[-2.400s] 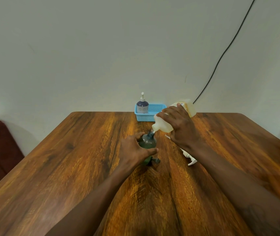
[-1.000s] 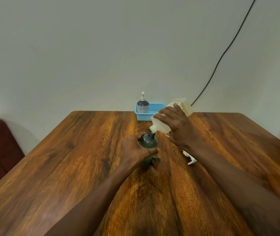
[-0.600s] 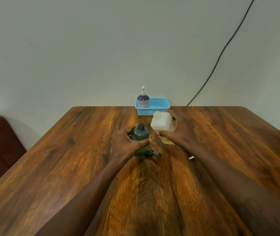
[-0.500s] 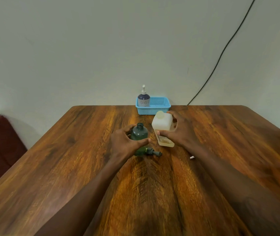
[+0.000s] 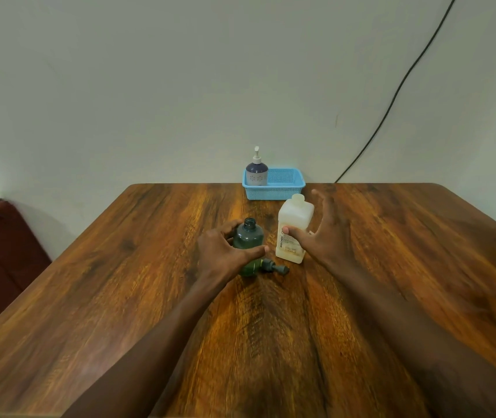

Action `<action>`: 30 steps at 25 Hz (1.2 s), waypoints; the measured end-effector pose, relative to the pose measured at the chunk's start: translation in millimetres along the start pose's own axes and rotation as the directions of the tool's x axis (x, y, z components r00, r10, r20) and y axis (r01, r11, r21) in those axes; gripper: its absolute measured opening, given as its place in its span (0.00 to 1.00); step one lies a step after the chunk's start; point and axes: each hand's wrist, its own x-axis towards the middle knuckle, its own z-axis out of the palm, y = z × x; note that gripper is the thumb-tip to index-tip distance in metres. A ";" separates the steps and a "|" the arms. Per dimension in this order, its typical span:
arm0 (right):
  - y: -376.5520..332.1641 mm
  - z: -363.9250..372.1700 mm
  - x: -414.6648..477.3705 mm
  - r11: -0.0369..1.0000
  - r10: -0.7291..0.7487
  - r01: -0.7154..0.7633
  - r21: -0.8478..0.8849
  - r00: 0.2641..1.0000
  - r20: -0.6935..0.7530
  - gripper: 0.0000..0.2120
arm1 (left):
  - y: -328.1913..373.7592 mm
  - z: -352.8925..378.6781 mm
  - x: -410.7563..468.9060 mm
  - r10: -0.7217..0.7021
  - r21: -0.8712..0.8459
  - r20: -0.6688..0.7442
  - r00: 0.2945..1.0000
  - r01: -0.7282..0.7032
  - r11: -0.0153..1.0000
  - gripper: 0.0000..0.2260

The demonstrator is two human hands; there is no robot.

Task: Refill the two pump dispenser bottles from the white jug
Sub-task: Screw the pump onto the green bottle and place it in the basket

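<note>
The green pump bottle (image 5: pixel 248 238) stands upright and uncapped near the centre of the wooden table (image 5: pixel 120 282), gripped by the left hand (image 5: pixel 225 251). Its pump head (image 5: pixel 273 266) lies beside its base. The white jug (image 5: pixel 294 229) stands just right of it, uncapped. The right hand (image 5: pixel 322 233) is spread open, thumb touching the jug. A purple pump bottle (image 5: pixel 256 171) stands in the blue basket (image 5: pixel 285 185) at the far edge.

Wood table (image 5: pixel 120 297) w/ green bottle (image 5: pixel 249 240), jug (image 5: pixel 294 225), basket (image 5: pixel 285 188).
</note>
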 end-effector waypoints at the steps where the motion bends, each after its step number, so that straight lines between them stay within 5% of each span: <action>1: -4.2 -1.2 -4.5 0.991 -0.135 0.135 -0.018 0.989 -0.058 0.38 | -0.9 -1.5 -0.1 -0.001 -0.004 0.001 1.000 0.001 1.000 0.32; 3: -13.3 -0.5 -14.3 0.932 -0.363 0.361 -0.042 0.928 -0.086 0.23 | -3.0 -6.6 -0.2 -0.002 -0.001 -0.001 1.000 0.002 1.000 0.32; 5: -17.3 6.7 -21.6 0.869 -0.494 0.495 -0.007 0.868 0.040 0.14 | -2.7 -14.1 -1.8 -0.001 -0.006 -0.005 1.000 0.001 1.000 0.28; 9: -23.5 21.7 -27.8 0.876 -0.372 0.482 -0.003 0.681 0.631 0.21 | -0.7 -30.3 -9.3 0.001 0.000 -0.031 1.000 -0.001 1.000 0.27; 11: -23.2 29.0 -28.4 0.868 -0.271 0.492 -0.068 0.584 0.765 0.21 | -3.6 -34.8 -11.7 -0.003 0.000 -0.037 0.999 0.003 1.000 0.27; 13: -25.2 34.1 -27.8 0.880 -0.197 0.466 -0.091 0.532 0.823 0.20 | -7.5 -37.4 -12.5 0.002 -0.006 -0.041 0.999 -0.002 1.000 0.27; 17: -28.5 36.5 -21.6 0.926 -0.164 0.372 -0.062 0.546 0.821 0.17 | -9.2 -38.7 -13.7 0.017 -0.012 -0.050 0.999 -0.017 1.000 0.29; 21: -27.0 36.7 -18.9 0.877 -0.172 0.472 -0.091 0.486 0.857 0.17 | -13.8 -36.7 -13.3 0.002 0.014 -0.053 0.999 -0.001 1.000 0.32; 24: -29.6 33.7 -15.9 0.919 -0.167 0.389 -0.071 0.544 0.822 0.17 | -14.1 -36.4 -15.4 -0.008 0.026 -0.040 0.999 0.010 1.000 0.33; 30: -50.1 21.0 -5.6 0.939 -0.337 0.271 0.211 0.840 0.425 0.12 | -11.6 -37.9 -16.6 -0.030 0.012 -0.037 0.999 0.030 0.999 0.32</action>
